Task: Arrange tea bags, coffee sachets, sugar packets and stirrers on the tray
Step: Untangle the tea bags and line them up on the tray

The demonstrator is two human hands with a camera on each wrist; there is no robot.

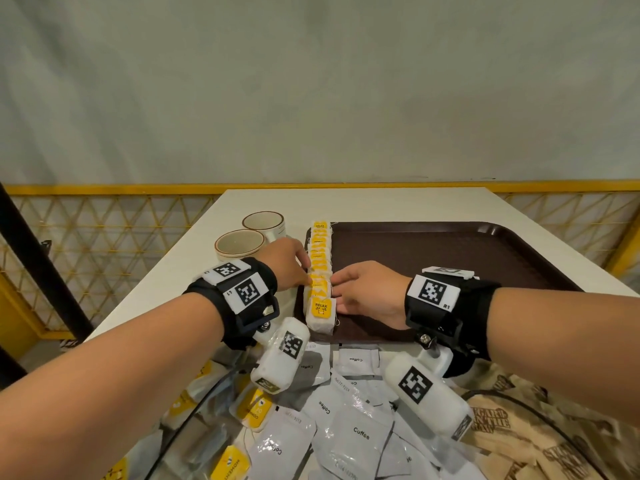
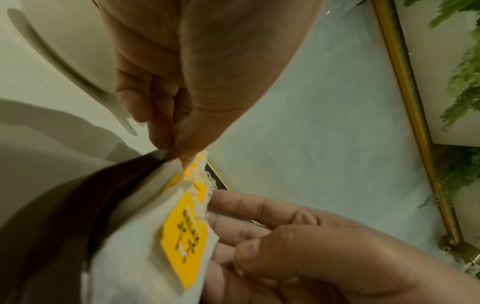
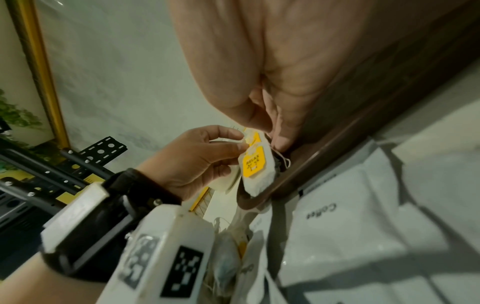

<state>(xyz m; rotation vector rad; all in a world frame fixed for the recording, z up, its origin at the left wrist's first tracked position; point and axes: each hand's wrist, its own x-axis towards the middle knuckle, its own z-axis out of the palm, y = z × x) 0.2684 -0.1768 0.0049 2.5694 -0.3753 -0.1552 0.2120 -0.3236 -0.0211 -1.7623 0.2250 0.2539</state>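
A row of tea bags [image 1: 320, 268] with yellow tags stands on edge along the left side of the dark brown tray [image 1: 450, 254]. My left hand [image 1: 304, 271] touches the row from its left, fingertips against the bags. My right hand [image 1: 336, 285] rests on the tray and touches the same row from its right with straight fingers. In the left wrist view the nearest tea bag [image 2: 182, 236] shows its tag, with the left hand [image 2: 179, 156] above it and the right hand [image 2: 221, 216] beside it. The right wrist view shows both the left hand [image 3: 241, 139] and the right hand [image 3: 275, 131] at the row's near end [image 3: 255, 164].
Two cream cups [image 1: 239, 244] [image 1: 263, 221] stand left of the tray. Close to me lie heaps of white coffee sachets [image 1: 360, 431], loose tea bags [image 1: 252, 410] and brown sugar packets [image 1: 519, 431]. A yellow railing [image 1: 104, 188] runs behind the table. Most of the tray floor is bare.
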